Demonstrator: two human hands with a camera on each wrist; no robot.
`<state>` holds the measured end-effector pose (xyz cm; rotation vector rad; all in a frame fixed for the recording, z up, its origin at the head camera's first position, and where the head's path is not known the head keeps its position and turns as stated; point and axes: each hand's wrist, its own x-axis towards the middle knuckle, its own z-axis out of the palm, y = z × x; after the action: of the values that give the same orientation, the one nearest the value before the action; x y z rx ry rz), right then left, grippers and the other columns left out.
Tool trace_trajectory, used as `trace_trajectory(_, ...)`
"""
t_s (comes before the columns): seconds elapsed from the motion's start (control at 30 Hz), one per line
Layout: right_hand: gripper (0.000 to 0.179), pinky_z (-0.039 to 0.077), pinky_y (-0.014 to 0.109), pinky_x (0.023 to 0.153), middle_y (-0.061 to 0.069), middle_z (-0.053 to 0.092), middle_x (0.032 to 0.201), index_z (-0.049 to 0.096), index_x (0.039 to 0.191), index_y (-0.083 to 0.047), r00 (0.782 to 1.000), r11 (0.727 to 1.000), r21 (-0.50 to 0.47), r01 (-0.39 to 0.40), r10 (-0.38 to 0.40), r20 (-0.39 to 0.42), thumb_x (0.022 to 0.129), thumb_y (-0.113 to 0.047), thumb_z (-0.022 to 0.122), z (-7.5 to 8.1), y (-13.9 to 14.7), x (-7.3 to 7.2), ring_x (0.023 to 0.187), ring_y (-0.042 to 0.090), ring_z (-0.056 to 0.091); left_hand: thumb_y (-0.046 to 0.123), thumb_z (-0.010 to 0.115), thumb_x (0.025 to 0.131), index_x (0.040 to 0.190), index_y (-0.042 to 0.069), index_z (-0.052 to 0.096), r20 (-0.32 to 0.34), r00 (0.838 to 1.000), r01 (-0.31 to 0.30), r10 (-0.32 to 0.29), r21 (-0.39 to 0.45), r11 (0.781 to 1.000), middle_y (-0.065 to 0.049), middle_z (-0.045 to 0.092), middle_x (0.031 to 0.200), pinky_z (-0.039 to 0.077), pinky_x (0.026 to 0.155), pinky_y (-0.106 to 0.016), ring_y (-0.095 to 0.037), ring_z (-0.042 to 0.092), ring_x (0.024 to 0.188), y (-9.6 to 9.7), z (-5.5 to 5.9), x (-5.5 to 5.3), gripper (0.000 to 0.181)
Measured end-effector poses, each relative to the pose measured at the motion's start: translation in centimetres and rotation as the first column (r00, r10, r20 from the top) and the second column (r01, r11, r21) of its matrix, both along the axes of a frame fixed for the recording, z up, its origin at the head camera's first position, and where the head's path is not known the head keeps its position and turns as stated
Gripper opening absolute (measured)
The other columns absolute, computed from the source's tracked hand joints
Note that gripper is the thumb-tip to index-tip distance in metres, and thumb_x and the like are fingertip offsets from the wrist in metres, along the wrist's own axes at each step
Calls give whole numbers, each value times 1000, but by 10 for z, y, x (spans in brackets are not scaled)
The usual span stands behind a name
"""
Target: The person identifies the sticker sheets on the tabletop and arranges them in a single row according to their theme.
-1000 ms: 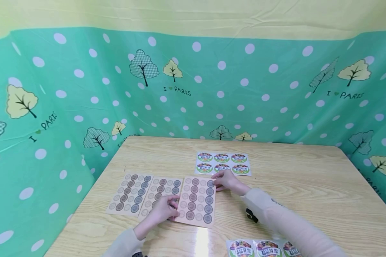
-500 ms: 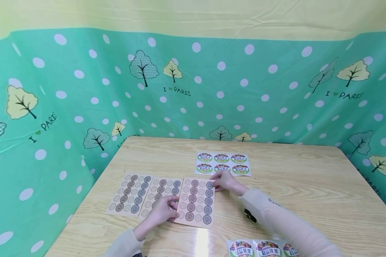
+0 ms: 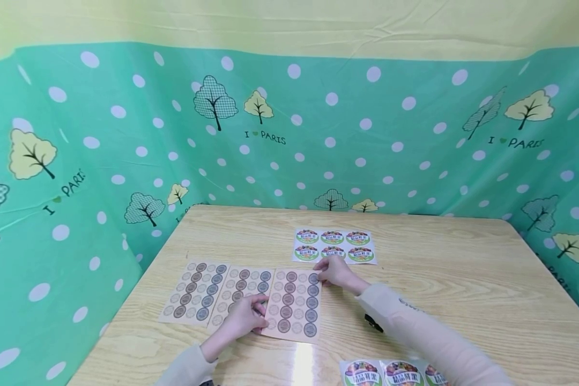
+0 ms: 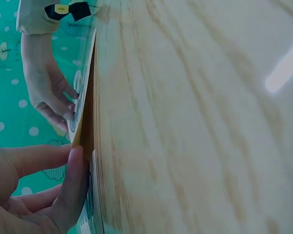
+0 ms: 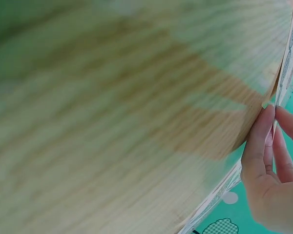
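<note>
1. Kraft sticker sheet [image 3: 291,304], lower centre of head view, is pinched near opposite corners by left hand [image 3: 243,316] and right hand [image 3: 338,272].
2. Left wrist: sheet tilts above table [image 4: 195,122]; better lower evenly.
3. Right wrist: pinch, at right, should be light.

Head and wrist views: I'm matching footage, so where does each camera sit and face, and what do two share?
Head: worn on the head, facing forward and down at the table and curtain; left hand, right hand and sleeves show.
Left wrist: on that wrist, looking low across the table at the rightmost brown sheet; left hand near, right hand beyond.
Right wrist: on that wrist, facing the table and sheet; only the right hand shows.
Wrist views share the right hand and sheet.
</note>
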<state>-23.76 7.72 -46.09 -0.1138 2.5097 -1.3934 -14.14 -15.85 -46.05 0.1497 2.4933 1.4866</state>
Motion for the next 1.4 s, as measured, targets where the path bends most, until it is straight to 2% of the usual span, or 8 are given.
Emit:
trace_trajectory(0.4, 20, 50, 21, 47, 8, 58, 73, 65, 92, 5, 990, 993, 92, -68, 78, -116, 71, 6, 67, 1, 2, 1, 52, 11, 50, -11, 68, 63, 118, -13, 50, -10, 1000, 0, -1, -28, 1000, -7, 53, 78, 53, 46, -24, -8, 53, 49, 1, 1, 1, 58)
trace_trajectory(0.53, 25, 49, 22, 48, 9, 59, 80, 63, 98, 4, 987, 991, 89, -100, 110, -118, 74, 1, 68, 5, 6, 3, 54, 12, 51, -5, 69, 67, 117, -10, 52, -36, 999, -15, 12, -75, 997, -7, 54, 80, 51, 45, -23, -9, 53, 52, 1, 4, 1, 53)
trace_trajectory(0.63, 26, 50, 23, 51, 10, 61, 87, 63, 100, 3, 980, 987, 83, -135, 145, -133, 75, -1, 67, 8, 13, 5, 61, 13, 54, 1, 69, 71, 115, -6, 55, -77, 997, -11, 2, -116, 993, -6, 57, 84, 49, 48, -20, -10, 53, 60, 1, 6, 1, 46)
trace_trajectory(0.8, 25, 53, 27, 56, 15, 61, 94, 62, 102, 5, 952, 970, 79, -231, 242, -187, 78, -3, 66, 12, 29, 10, 76, 18, 58, 6, 67, 75, 113, -2, 58, -120, 991, 41, -55, -117, 992, -5, 60, 87, 48, 53, -18, -12, 53, 71, 1, 7, -1, 39)
trace_trajectory(0.9, 27, 54, 28, 57, 15, 61, 93, 61, 104, 7, 939, 959, 54, -280, 285, -193, 79, -3, 65, 13, 39, 12, 75, 19, 60, 8, 66, 77, 113, -2, 58, -119, 988, 83, -94, -98, 992, -6, 61, 89, 48, 56, -18, -13, 54, 72, 2, 9, -2, 38)
trace_trajectory(1.03, 28, 55, 34, 57, 19, 61, 90, 59, 105, 11, 933, 948, 2, -317, 313, -176, 81, -1, 62, 16, 49, 13, 69, 24, 62, 10, 65, 79, 113, -1, 58, -132, 981, 126, -139, -108, 986, -7, 63, 92, 49, 60, -18, -14, 57, 76, 4, 10, -3, 37)
trace_trajectory(1.2, 29, 55, 37, 58, 22, 60, 89, 56, 107, 14, 921, 933, -26, -360, 351, -169, 82, -1, 60, 20, 61, 16, 70, 32, 62, 12, 64, 80, 114, 0, 58, -129, 977, 156, -169, -106, 982, -7, 63, 94, 50, 63, -19, -15, 58, 81, 7, 11, -3, 36)
trace_trajectory(1.4, 27, 55, 39, 60, 22, 61, 90, 57, 106, 13, 923, 935, -27, -354, 345, -172, 81, 2, 60, 27, 74, 20, 73, 34, 62, 10, 63, 80, 114, 0, 58, -134, 972, 181, -191, -81, 980, -10, 62, 95, 50, 64, -19, -18, 58, 82, 12, 15, -2, 35)
